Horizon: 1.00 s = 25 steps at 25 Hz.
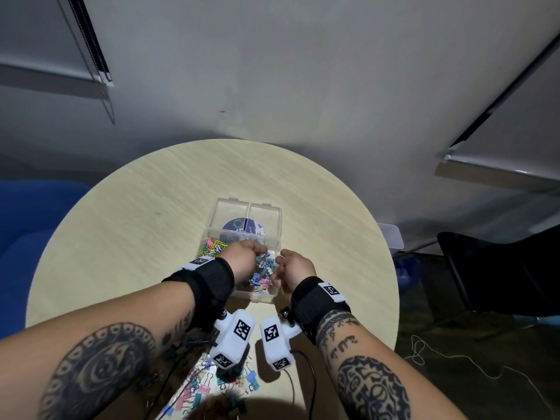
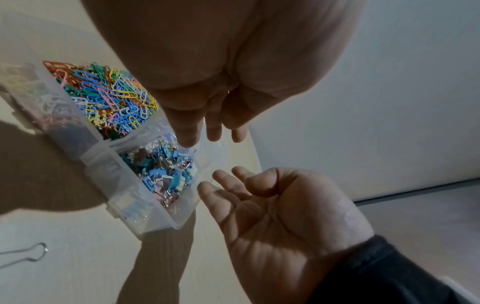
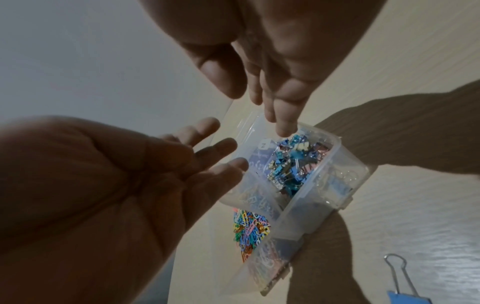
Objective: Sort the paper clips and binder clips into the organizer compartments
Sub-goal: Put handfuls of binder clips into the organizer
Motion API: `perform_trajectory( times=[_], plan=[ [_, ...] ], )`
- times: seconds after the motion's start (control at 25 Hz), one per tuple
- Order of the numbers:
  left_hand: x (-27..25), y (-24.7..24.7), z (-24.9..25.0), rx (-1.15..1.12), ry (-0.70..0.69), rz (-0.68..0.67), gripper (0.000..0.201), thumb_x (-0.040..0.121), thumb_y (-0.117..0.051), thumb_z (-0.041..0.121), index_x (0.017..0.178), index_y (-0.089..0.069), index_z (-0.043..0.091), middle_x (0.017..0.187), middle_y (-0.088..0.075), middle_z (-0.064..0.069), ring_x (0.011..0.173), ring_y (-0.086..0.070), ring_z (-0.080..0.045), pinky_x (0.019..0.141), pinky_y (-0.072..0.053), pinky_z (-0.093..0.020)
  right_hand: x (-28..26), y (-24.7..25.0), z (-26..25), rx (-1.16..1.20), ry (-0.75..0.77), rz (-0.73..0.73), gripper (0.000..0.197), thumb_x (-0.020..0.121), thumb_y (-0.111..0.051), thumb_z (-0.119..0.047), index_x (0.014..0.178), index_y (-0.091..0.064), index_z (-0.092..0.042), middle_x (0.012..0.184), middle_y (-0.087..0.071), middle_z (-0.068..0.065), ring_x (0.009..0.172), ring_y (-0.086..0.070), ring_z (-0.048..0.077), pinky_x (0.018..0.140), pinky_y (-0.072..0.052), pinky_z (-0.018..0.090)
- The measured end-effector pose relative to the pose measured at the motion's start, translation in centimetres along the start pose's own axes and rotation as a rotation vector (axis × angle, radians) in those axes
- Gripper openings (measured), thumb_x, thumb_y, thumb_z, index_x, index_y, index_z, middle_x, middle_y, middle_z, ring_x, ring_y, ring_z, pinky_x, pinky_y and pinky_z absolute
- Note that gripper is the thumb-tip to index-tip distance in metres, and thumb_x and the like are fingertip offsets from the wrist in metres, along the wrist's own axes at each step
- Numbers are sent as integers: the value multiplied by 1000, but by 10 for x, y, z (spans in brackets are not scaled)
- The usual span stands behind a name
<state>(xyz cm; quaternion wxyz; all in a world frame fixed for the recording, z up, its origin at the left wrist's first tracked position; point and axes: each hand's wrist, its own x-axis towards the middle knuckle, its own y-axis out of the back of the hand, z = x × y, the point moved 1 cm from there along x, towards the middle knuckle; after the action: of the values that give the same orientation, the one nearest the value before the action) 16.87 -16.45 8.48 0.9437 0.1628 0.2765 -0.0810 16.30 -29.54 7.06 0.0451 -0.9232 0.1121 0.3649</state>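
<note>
loose binder clips (image 1: 212, 386) lie nearest the head camera, scattered on the near edge of the round table (image 1: 136, 207), probably a supply waiting to be sorted. beyond them the clear organizer (image 1: 256, 294) sits with its lid (image 1: 247, 215) folded back, so both compartments stay open from above. coloured paper clips (image 2: 109, 96) fill the far compartment; small binder clips (image 2: 166, 172) fill the near one. the left hand (image 1: 242, 257) hovers over the binder-clip compartment, fingers (image 2: 187, 135) straight and pointing down at the pile, holding nothing. the right hand (image 1: 292, 268) waits just beside the organizer's right wall, palm turned inward, fingers loosely spread and empty. neither hand visibly touches the organizer.
</note>
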Motion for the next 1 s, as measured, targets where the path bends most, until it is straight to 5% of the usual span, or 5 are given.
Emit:
perform_trajectory(
  times=[0.12, 0.4, 0.56, 0.68, 1.0],
  plan=[
    [-13, 7, -8, -30, -19, 0, 39, 89, -44, -12, 100, -70, 14, 104, -69, -7, 85, -62, -24, 67, -47, -28, -8, 2, 4, 58, 18, -37, 35, 99, -32, 9, 125, -51, -6, 82, -52, 7, 59, -45, 15, 54, -40, 26],
    [-53, 36, -64, 134, -56, -16, 20, 91, -59, 8, 84, -67, 24, 82, -72, 3, 68, -65, -14, 59, -50, -24, -58, 21, 55, -332, 108, -56, 15, 93, -57, 2, 98, -66, -9, 77, -64, 7, 53, -57, 10, 42, -42, 15],
    [-70, 36, -114, 668, -118, -241, 15, 83, -65, 24, 95, -72, 28, 89, -72, 15, 86, -67, -8, 79, -51, -20, -73, 28, 111, -978, 206, -143, 14, 85, -57, -17, 83, -69, -26, 85, -72, -10, 75, -67, 9, 66, -54, 20],
    [-81, 27, -144, 974, -225, -380, 26, 83, -66, 33, 109, -69, 32, 105, -64, 10, 100, -60, -12, 86, -48, -26, -78, 31, 144, -1272, 229, -273, 19, 80, -68, -19, 98, -70, -25, 97, -61, -8, 89, -59, 13, 77, -47, 22],
    [-87, -6, -165, 1119, -378, -322, 42, 83, -67, 46, 121, -56, 31, 115, -51, 4, 114, -46, -18, 91, -46, -36, -79, 32, 180, -1289, 290, -191, 31, 89, -69, -22, 119, -59, -19, 122, -53, 5, 109, -55, 24, 85, -38, 25]
  ],
)
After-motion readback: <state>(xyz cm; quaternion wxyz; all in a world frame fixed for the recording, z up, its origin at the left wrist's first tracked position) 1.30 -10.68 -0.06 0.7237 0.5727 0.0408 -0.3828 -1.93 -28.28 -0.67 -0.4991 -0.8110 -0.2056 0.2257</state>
